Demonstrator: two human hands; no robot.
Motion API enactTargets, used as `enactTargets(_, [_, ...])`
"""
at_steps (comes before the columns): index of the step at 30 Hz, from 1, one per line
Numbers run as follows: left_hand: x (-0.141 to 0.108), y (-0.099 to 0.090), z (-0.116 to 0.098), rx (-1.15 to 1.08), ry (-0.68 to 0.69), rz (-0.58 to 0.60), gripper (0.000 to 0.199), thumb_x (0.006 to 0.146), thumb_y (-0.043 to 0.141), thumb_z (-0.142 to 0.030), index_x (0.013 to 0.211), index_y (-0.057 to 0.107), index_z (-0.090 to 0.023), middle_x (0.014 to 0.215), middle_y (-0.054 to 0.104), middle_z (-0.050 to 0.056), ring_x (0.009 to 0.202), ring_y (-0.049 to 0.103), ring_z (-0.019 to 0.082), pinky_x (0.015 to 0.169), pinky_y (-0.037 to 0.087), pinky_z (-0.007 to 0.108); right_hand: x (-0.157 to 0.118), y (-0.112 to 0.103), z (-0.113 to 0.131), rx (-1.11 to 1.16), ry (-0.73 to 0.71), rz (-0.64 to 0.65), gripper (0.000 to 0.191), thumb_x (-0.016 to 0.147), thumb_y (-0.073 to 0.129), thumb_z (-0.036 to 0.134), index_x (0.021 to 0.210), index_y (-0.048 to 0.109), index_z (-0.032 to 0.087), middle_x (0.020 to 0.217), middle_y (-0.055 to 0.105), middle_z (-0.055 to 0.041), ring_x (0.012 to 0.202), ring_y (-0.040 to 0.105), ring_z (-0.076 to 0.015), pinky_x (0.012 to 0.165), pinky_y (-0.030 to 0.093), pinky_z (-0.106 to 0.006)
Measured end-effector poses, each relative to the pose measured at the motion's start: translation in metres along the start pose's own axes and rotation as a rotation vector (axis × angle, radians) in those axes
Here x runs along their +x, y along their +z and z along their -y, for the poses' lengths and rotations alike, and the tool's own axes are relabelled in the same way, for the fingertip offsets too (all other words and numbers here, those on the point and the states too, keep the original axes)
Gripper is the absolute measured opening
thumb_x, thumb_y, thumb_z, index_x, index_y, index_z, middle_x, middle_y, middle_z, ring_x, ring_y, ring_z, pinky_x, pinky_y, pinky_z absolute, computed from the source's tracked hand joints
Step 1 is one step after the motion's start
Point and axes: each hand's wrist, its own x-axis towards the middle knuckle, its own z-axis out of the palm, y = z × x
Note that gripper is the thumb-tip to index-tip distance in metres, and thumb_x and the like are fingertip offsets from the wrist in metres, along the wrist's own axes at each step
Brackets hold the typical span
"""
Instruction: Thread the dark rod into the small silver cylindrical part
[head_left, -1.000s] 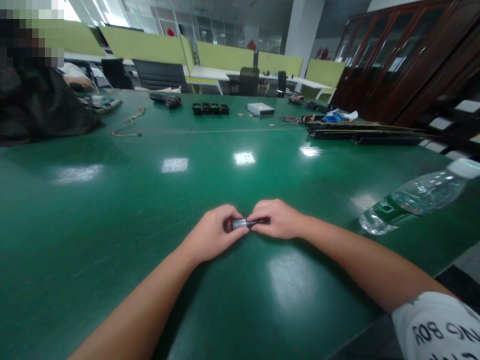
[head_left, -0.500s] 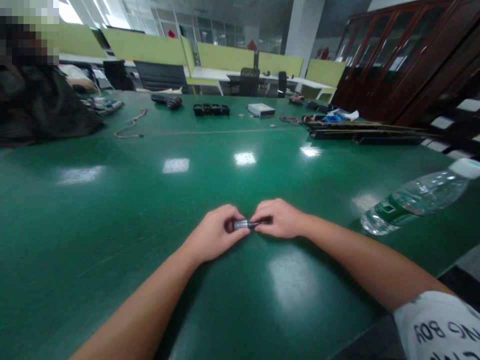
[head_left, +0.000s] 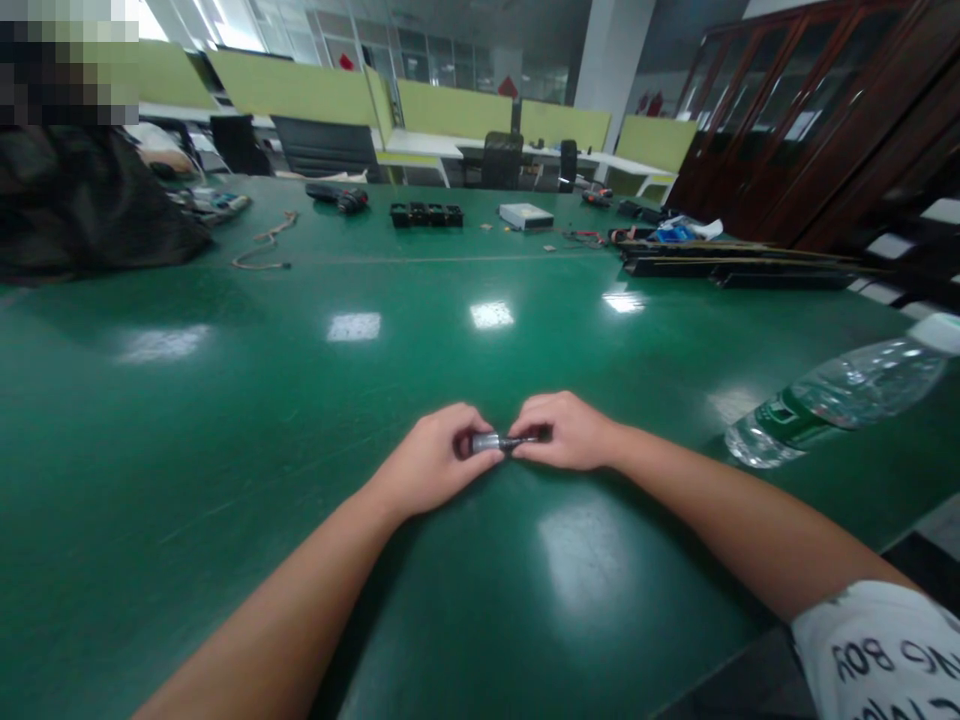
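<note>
My left hand (head_left: 427, 462) is closed around a small silver cylinder (head_left: 485, 442), thumb below it and fingers above. From the cylinder's right side a thin dark piece (head_left: 529, 438) runs in line with it, pinched by my right hand (head_left: 568, 432). The two hands nearly meet just over the green table (head_left: 450, 590). Whether the silver and dark pieces are one object or two joined parts, I cannot tell. Fingers hide both outer ends.
A clear plastic bottle (head_left: 840, 400) lies on its side at the right. Farther back are a power drill (head_left: 339, 198), a row of black blocks (head_left: 426, 214), a grey box (head_left: 526, 216), a cord (head_left: 266, 243) and black strips (head_left: 712, 262). A person's dark sleeve (head_left: 82, 210) rests at left.
Both hands keep their hold on the silver cylinder and the dark piece, almost in the same place. The camera view has shifted slightly.
</note>
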Motion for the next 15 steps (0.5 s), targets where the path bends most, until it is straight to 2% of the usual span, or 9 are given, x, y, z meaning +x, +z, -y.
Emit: enactTargets(15, [-0.0009,-0.0014,-0.0018,-0.005,-0.017,0.000,0.022,0.084,0.067,-0.040,0.088,0.066,-0.018,0.076,0.063,0.001,0.067,0.058,0.016,0.062,0.044,0.027,-0.0023,-0.0032,-0.0030,-0.026,0.003,-0.013,0.009,0.081,0.070,0.023,0.087,0.072,0.016,0.081,0.069,-0.0042,0.074,0.062,-0.0146,0.071,0.047,-0.025])
